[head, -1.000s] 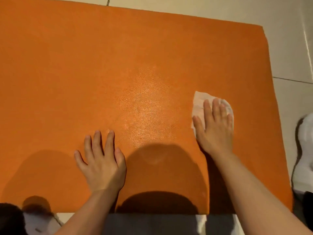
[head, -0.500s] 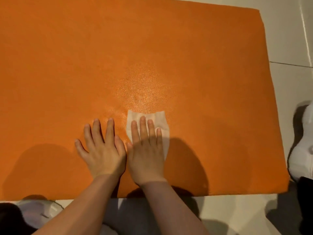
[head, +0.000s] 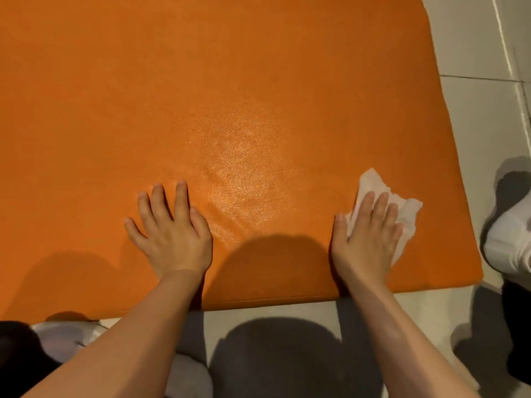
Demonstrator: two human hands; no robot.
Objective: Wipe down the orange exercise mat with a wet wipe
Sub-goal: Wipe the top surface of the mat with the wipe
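The orange exercise mat (head: 218, 90) lies flat on a tiled floor and fills most of the view. A shiny damp patch shows near its middle. My right hand (head: 366, 234) presses flat on a crumpled white wet wipe (head: 373, 183) near the mat's front right corner. The wipe sticks out past my fingertips and to the right of my hand. My left hand (head: 172, 228) rests palm down on the mat to the left, fingers spread, holding nothing.
Pale floor tiles (head: 482, 116) border the mat on the right and in front. A white shoe (head: 510, 242) stands just off the mat's right edge. Another white shoe (head: 66, 337) shows at the lower left, by the mat's front edge.
My right hand has slid the wipe from beside my left hand out to the right, toward the mat's right edge. My left hand has stayed in place.
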